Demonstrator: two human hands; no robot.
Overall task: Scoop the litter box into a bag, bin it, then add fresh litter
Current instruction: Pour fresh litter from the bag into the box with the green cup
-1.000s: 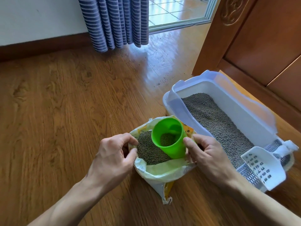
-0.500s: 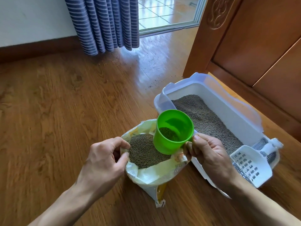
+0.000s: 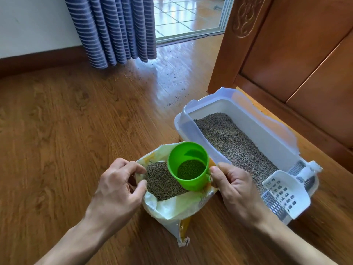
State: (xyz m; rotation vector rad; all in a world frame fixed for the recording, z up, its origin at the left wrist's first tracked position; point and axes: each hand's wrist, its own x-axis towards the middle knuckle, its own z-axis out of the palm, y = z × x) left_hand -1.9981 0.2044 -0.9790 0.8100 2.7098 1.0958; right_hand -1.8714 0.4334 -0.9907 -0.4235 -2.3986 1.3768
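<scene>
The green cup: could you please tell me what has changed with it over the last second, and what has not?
The right hand has lifted the cup out of the litter in the bag. It now hangs over the bag's mouth, partly filled with pellets, with its opening turned more upward. The left hand keeps pinching the bag's rim open. The litter box and the white scoop have not moved.

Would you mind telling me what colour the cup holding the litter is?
The cup is bright green, seen best in the head view.
</scene>
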